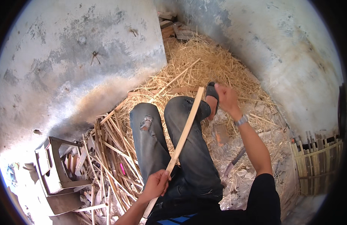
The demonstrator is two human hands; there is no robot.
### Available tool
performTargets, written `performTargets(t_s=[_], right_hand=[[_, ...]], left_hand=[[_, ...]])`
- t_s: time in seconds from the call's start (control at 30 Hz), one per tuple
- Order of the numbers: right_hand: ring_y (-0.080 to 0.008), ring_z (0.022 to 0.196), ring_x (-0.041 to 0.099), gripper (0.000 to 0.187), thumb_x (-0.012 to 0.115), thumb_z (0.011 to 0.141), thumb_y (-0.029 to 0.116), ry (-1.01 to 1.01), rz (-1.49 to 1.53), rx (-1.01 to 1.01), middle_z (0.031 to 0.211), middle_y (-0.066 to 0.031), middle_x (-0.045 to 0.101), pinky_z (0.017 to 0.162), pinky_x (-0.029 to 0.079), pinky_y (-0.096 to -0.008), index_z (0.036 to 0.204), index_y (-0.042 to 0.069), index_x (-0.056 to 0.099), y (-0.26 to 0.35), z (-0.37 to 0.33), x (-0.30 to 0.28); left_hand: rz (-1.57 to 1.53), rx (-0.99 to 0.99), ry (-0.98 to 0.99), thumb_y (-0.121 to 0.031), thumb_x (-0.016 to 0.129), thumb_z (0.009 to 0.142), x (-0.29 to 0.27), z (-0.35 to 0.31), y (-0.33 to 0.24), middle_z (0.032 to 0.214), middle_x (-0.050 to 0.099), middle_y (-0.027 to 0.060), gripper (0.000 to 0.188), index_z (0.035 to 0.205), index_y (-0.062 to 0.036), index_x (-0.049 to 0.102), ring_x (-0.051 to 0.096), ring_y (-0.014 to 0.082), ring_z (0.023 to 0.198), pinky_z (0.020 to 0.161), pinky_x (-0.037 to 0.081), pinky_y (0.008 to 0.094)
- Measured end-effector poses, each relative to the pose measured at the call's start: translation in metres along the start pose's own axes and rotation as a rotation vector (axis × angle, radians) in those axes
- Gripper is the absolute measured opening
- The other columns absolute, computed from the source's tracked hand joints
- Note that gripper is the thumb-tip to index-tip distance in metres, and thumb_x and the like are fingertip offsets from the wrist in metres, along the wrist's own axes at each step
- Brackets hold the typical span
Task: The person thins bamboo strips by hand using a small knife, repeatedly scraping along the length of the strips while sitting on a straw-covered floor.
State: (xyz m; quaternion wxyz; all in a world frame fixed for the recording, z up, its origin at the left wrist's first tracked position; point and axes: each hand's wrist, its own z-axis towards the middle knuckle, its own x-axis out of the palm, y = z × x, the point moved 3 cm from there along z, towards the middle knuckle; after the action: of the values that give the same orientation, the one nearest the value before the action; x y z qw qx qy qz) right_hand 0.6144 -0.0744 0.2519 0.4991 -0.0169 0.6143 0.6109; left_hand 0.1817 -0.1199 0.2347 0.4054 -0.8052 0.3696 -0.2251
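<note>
A long, flat, pale strip of bamboo or wood (187,125) slants across my thighs, its far end beyond my right knee. Near its lower end, my left hand (156,184) is wrapped round the strip. My right hand (227,98), with a metal-banded watch (241,120) at the wrist, is closed beside the dark sandal (211,93) on my foot. Its fingertips meet the sandal's edge; whatever they grip is hidden. My worn jeans (147,118) have a torn knee.
Straw (196,56) covers the ground ahead. Split strips (113,157) lie heaped at left beside a broken wooden frame (55,168). A long-handled tool (234,162) and a brownish block (220,135) lie right of my legs. A slatted basket (319,163) stands by the right wall (290,56).
</note>
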Motion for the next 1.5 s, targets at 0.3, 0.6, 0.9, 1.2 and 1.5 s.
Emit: performTargets(t_s=[0.3,0.6,0.9,1.2,1.5], right_hand=[[-0.0383,0.052,0.064,0.056,0.06,0.097,0.056,0.444,-0.335,-0.33,0.054,-0.0168,0.06,0.049,0.05,-0.0481,0.071,0.007,0.067,0.095,-0.116,0.021],[-0.0386,0.052,0.062,0.059,0.055,0.1,0.056,0.063,-0.341,-0.422,0.054,-0.017,0.059,0.048,0.047,-0.0485,0.068,0.007,0.066,0.039,-0.057,0.044],[-0.0412,0.057,0.063,0.06,0.051,0.101,0.056,0.11,-0.298,-0.214,0.057,-0.0187,0.06,0.051,0.045,-0.0506,0.071,0.007,0.067,0.022,-0.006,0.039],[-0.0421,0.063,0.064,0.053,0.053,0.102,0.05,-0.072,-0.183,-0.279,0.063,-0.0223,0.062,0.054,0.048,-0.0499,0.077,0.007,0.072,-0.023,0.025,0.062],[-0.0363,0.057,0.055,0.054,0.052,0.105,0.046,-0.127,-0.137,0.049,0.066,-0.0224,0.059,0.058,0.041,-0.0449,0.088,-0.002,0.069,-0.062,0.048,-0.02]], left_hand=[[0.131,0.037,-0.071,-0.035,0.042,0.112,0.013,0.028,-0.024,0.051,0.047,0.0015,0.041,0.091,-0.0027,0.054,0.047,0.0098,0.038,0.039,0.036,0.0274],[0.124,0.03,-0.062,-0.039,0.042,0.112,0.012,0.019,-0.027,0.051,0.045,0.0011,0.043,0.089,-0.0039,0.05,0.046,0.0109,0.038,0.038,0.035,0.0282],[0.03,0.006,0.0,-0.037,0.038,0.113,0.006,0.02,-0.031,0.051,0.042,0.0011,0.039,0.091,-0.0046,0.047,0.043,0.0115,0.037,0.038,0.034,0.0281],[0.051,0.011,-0.007,-0.036,0.038,0.113,-0.002,0.01,-0.037,0.049,0.043,0.0011,0.039,0.091,-0.0045,0.048,0.043,0.0116,0.036,0.037,0.034,0.0278],[0.06,-0.039,0.024,-0.035,0.04,0.112,-0.014,-0.021,0.005,0.048,0.045,0.0011,0.04,0.09,-0.0043,0.051,0.044,0.0095,0.036,0.037,0.033,0.026]])
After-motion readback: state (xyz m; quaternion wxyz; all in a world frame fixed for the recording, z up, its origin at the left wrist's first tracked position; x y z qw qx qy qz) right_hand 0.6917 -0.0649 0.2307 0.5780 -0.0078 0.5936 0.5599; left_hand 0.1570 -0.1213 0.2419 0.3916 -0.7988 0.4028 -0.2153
